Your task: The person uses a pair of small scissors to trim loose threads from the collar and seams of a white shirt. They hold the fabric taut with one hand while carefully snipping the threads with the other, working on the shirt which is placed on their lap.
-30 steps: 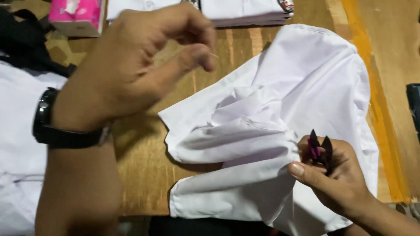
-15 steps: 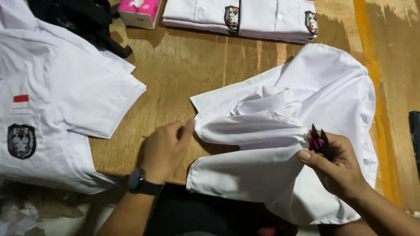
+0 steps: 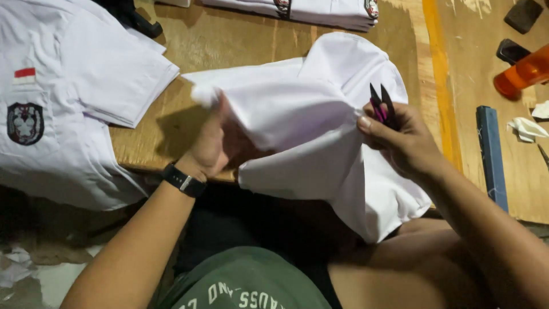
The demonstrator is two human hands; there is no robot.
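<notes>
On the far left shirt (image 3: 68,114) a small red-and-white flag patch (image 3: 24,75) sits above a dark shield-shaped badge (image 3: 25,123); similar badges show on the folded stack (image 3: 297,11) at the table's (image 3: 229,40) far edge. An orange bottle (image 3: 523,74) lies at right, beside a blue strip (image 3: 490,154). The left hand (image 3: 209,146) has its grip pinching the white shirt (image 3: 297,131) lifted over the near edge. The right hand (image 3: 403,140) pinches the cloth and holds black snips (image 3: 382,106). Half a second ago the shirt lay flatter; the pink box has left view.
</notes>
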